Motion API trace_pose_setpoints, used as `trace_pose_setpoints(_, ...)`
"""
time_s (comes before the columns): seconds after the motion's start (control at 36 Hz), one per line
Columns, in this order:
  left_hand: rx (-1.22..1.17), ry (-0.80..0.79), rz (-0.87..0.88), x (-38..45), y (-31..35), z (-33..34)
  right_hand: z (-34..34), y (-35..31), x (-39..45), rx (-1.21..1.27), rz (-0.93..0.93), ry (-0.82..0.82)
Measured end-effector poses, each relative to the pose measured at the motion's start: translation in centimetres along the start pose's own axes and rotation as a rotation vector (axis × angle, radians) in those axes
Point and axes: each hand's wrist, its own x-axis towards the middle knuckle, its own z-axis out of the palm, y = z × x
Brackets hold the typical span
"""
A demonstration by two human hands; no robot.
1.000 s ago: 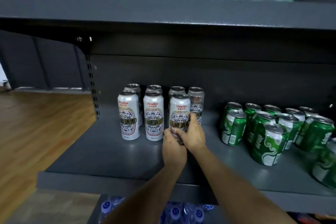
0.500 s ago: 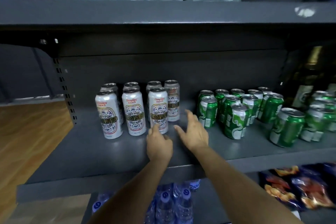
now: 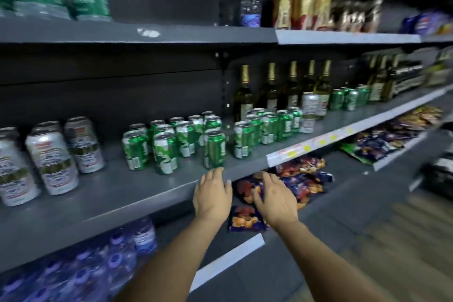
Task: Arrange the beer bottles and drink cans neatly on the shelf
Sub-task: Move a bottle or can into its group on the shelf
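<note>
Green cans stand upright in a loose bunch on the grey shelf, with white cans to their left and beer bottles further right. One green can stands alone near the front edge. The left hand is just below it, fingers spread wide, holding nothing. The right hand is also wide and bare, a bit further off. So the left hand is nearer.
</note>
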Motion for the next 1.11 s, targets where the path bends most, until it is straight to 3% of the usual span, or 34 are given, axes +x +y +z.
trace_pose_setpoints(0.25,-0.018,-0.247,0.177,-1.0,17.0,11.0,-6.0,20.7,-3.7,-0.083,0.326,-0.121)
trace_pose_setpoints(0.5,-0.122,-0.209,0.137,6.0,27.1,17.6,-9.0,33.4,0.5,-0.163,0.438,-0.098)
trace_pose_setpoints(0.75,-0.081,-0.146,0.036,16.6,29.7,22.4,-9.4,38.1,13.2,-0.269,0.296,-0.138)
trace_pose_setpoints(1.11,-0.086,-0.041,-0.171,24.6,31.0,27.7,-5.2,37.7,29.0,-0.184,-0.044,-0.16)
